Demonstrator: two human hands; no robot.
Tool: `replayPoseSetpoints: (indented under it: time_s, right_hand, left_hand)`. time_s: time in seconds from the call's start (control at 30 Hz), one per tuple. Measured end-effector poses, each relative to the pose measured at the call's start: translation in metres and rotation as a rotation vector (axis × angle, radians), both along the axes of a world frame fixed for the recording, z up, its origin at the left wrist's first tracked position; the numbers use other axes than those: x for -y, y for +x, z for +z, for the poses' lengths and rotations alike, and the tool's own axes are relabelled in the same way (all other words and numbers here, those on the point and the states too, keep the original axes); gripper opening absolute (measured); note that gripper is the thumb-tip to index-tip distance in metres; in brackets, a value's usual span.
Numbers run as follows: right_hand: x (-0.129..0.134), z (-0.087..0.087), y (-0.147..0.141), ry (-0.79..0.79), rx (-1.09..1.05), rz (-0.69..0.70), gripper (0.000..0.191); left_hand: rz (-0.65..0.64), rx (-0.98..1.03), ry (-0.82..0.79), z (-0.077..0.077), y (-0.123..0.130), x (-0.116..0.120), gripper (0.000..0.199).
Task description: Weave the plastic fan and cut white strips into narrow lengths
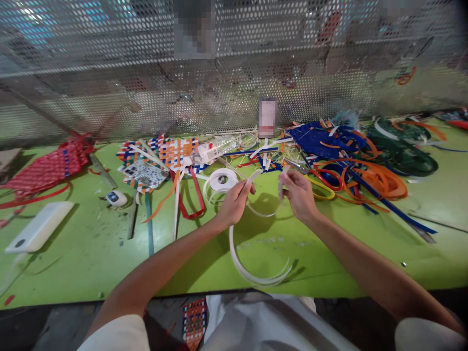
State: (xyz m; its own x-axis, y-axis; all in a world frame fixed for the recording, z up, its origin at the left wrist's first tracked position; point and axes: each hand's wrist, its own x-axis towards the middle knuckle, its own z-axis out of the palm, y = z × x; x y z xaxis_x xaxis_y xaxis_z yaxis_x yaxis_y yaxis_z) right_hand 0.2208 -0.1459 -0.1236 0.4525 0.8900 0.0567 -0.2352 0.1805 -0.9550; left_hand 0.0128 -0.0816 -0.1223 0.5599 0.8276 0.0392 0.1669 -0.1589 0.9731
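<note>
White plastic strips (237, 261) are pinched in my left hand (235, 202), their lower ends curling down over the green tabletop and a short end sticking out past my fingertips. My right hand (300, 191) is closed on a translucent white strip (280, 187), a little to the right and apart from my left hand. A thin loop of strip hangs between the two hands. Just behind my left hand lies a roll of white strip (221, 180). Scissors with a red and a yellow handle (323, 187) rest to the right of my right hand.
Orange strip coils (380, 180), blue strips (318, 139) and a dark green coil (409, 151) crowd the right. Left are woven multicoloured pieces (179, 151), a patterned phone (144, 173), a red woven piece (51, 168) and a white power bank (40, 227). Perforated metal mesh (226, 83) stands behind the table.
</note>
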Motion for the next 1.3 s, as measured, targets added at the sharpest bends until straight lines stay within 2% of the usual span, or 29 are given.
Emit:
replayPoseSetpoints:
  time_s: [0.13, 0.23, 0.33, 0.47, 0.57, 0.73, 0.83, 0.93, 1.03, 1.1, 1.2, 1.3]
  right_hand:
    - [0.01, -0.001, -0.022, -0.07, -0.004, 0.115, 0.042]
    - [0.016, 0.004, -0.032, -0.137, -0.032, 0.129, 0.044]
    - [0.019, 0.007, -0.037, -0.155, -0.062, 0.108, 0.042]
    - [0.02, 0.003, -0.041, -0.182, -0.131, 0.119, 0.043]
    - [0.019, -0.002, -0.043, -0.175, -0.145, 0.101, 0.046]
    - [0.018, 0.0, -0.04, -0.171, -0.179, 0.182, 0.044]
    - [0.018, 0.003, -0.038, -0.154, -0.212, 0.167, 0.043]
    - [0.018, 0.007, -0.035, -0.149, -0.184, 0.19, 0.039]
    - [0.018, 0.011, -0.032, -0.126, -0.123, 0.212, 0.034]
    - [0.018, 0.013, -0.032, -0.096, -0.087, 0.217, 0.031]
    - [0.019, 0.014, -0.034, -0.073, -0.081, 0.226, 0.032]
    - [0.019, 0.013, -0.036, -0.079, -0.111, 0.183, 0.039]
  left_hand:
    - [-0.055, 0.09, -0.141, -0.008, 0.007, 0.013, 0.055]
    - [-0.09, 0.126, -0.214, -0.012, 0.01, 0.023, 0.055]
    - [-0.127, 0.118, -0.219, -0.008, 0.01, 0.029, 0.056]
    - [-0.164, 0.102, -0.186, -0.002, 0.009, 0.034, 0.054]
    - [-0.155, 0.055, -0.165, -0.003, 0.009, 0.036, 0.056]
    - [-0.209, 0.008, -0.215, -0.006, 0.009, 0.033, 0.063]
    - [-0.235, -0.066, -0.241, 0.004, 0.007, 0.03, 0.067]
    - [-0.342, -0.197, -0.263, 0.024, 0.001, 0.028, 0.066]
    - [-0.429, -0.315, -0.211, 0.044, -0.005, 0.026, 0.055]
    - [-0.405, -0.324, -0.141, 0.05, -0.008, 0.026, 0.041]
    - [-0.333, -0.282, -0.024, 0.047, -0.007, 0.029, 0.025]
    - [-0.264, -0.3, 0.141, 0.037, -0.004, 0.032, 0.026]
